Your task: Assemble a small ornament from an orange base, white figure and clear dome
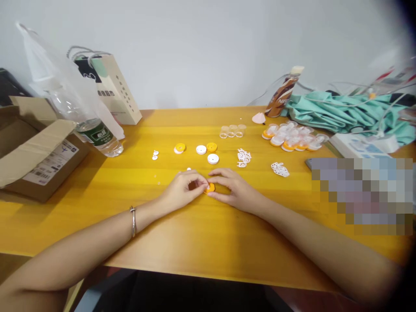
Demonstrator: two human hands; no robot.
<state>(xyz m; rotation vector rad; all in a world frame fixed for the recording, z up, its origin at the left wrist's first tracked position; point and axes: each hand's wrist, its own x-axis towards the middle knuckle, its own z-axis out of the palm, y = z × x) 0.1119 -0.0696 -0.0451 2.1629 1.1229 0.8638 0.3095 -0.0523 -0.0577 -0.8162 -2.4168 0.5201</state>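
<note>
On the table in front of me lies a small round orange piece [212,187], partly hidden by my fingers. My left hand [185,189] is closed in a pinch at its left side, and a bit of white shows by the fingertips. What the pinch holds is too small to make out. My right hand [234,190] curves round the same piece from the right, with the thumb at its near edge and fingertips at its far edge. Just beyond my hands are white discs [213,159], yellow discs [212,147] and white openwork pieces [244,156].
Clear cups [231,131] stand farther back, left of several orange-and-white pieces with clear domes [294,136]. An open cardboard box [48,169], a water bottle [97,132] and a paper bag [118,93] are at left. A brown drink bottle [282,95] and green fabric [351,112] sit back right.
</note>
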